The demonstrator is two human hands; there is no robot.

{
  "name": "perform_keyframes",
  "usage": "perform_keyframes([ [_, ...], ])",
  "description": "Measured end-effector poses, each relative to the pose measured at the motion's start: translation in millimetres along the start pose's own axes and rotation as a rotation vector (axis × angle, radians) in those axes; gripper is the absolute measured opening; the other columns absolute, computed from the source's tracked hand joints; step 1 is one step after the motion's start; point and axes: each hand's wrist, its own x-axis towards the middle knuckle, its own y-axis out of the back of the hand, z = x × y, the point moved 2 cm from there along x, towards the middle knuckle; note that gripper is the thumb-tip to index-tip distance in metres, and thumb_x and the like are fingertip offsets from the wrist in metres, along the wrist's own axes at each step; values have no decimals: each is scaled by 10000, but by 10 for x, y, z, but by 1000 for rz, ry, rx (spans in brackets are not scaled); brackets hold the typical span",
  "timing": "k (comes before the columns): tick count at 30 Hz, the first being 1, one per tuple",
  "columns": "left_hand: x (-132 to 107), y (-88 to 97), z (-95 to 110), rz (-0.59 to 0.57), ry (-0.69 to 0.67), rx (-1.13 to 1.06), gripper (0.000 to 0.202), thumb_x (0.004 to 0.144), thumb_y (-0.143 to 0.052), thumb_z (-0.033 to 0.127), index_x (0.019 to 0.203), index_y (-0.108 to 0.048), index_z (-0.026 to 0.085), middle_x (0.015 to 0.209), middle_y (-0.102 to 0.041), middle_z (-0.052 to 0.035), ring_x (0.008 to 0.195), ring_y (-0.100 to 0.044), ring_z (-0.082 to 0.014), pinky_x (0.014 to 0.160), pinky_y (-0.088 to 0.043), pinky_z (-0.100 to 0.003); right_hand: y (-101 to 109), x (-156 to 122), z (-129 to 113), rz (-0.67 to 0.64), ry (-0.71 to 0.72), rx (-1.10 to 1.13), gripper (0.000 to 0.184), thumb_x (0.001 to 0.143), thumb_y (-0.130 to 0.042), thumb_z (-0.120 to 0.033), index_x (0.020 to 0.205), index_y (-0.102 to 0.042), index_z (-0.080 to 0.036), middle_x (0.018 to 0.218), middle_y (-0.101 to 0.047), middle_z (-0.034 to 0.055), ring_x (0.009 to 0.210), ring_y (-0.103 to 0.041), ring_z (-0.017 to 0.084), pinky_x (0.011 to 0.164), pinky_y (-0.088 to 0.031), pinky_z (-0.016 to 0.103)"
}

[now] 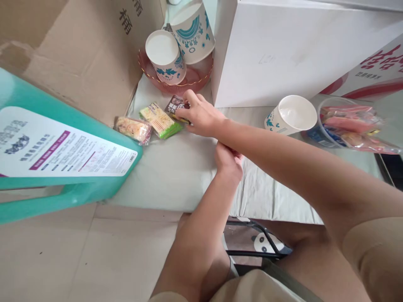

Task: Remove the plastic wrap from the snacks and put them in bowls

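My right hand (200, 114) reaches across to the left and pinches a small dark brown snack packet (175, 105) lying on the grey-white cloth (176, 167). Beside it lie a green-and-yellow cracker packet (160, 121) and a clear pinkish snack packet (134, 128). My left hand (227, 161) sits under my right forearm, its fingers curled on something reddish that I cannot make out.
A pink tray (189, 79) at the back holds two upturned paper cups (165, 54). A white box (283, 54) stands at right. Beside it are another paper cup (291, 114) and a clear tub of snacks (349, 126). A cardboard box (85, 50) and a teal stool (63, 151) stand at left.
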Motion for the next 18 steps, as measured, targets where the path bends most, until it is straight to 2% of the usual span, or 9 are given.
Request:
perform_keyframes([
  [2,-31,-23,-84,-31,-63,66,320,894,-432,99,615,-323,209,545,-267,61,447,-251,-71,513,-205,-255,159,-176,33,37,12,23,300,841,-665,-130,1122,-683,-234,1379,-488,97,1220,-541,307,1011,-532,492],
  [4,-57,-46,-157,-94,-141,132,339,913,-445,123,607,-327,208,549,-289,60,450,-256,-67,499,-198,-257,393,-426,82,96,-7,99,287,817,-677,-129,1086,-688,-229,1360,-503,94,1125,-580,260,993,-545,457],
  [6,-74,-51,-220,-136,-183,205,325,939,-460,187,623,-389,206,562,-354,55,461,-331,-70,499,-247,-249,649,-797,171,203,-74,218,303,782,-683,-131,1069,-691,-227,1317,-523,91,1016,-599,211,937,-567,410],
  [9,-108,-49,-316,-227,-158,341,218,942,-517,259,734,-533,198,672,-530,32,578,-539,-86,566,-380,-227,898,-1591,356,507,-278,509,253,780,-704,-220,1022,-660,-278,1185,-586,52,1049,-606,218,873,-584,361],
  [11,-154,-72,-409,-402,-112,434,93,909,-634,297,905,-625,204,903,-672,5,825,-675,-117,696,-478,-227,852,-2165,457,635,-467,901,186,848,-674,-348,1002,-573,-322,1054,-613,1,890,-626,180,720,-584,311],
  [12,-185,-91,-471,-514,-87,474,165,880,-699,317,998,-644,216,1036,-704,-6,971,-698,-142,781,-510,-240,772,-2421,480,648,-542,1095,203,867,-659,-406,1003,-527,-333,989,-610,-21,793,-618,163,660,-577,298],
  [14,-240,-130,-619,-710,-33,532,361,830,-785,369,1130,-637,232,1212,-712,-30,1191,-675,-201,947,-529,-292,579,-2833,480,644,-633,1329,267,875,-659,-457,1023,-469,-341,951,-617,-46,730,-619,145,626,-583,285],
  [16,-260,-156,-771,-785,-8,557,474,794,-828,424,1163,-601,232,1231,-718,-55,1250,-665,-247,1032,-527,-354,413,-3114,460,626,-666,1406,317,867,-681,-468,1055,-457,-346,985,-627,-52,763,-647,141,659,-612,293],
  [18,-239,-168,-890,-755,-39,583,570,746,-874,459,1167,-553,247,1196,-720,-55,1208,-687,-257,1031,-544,-388,328,-3313,467,632,-675,1344,311,883,-668,-478,1093,-486,-342,1062,-635,-35,818,-675,143,723,-639,320],
])
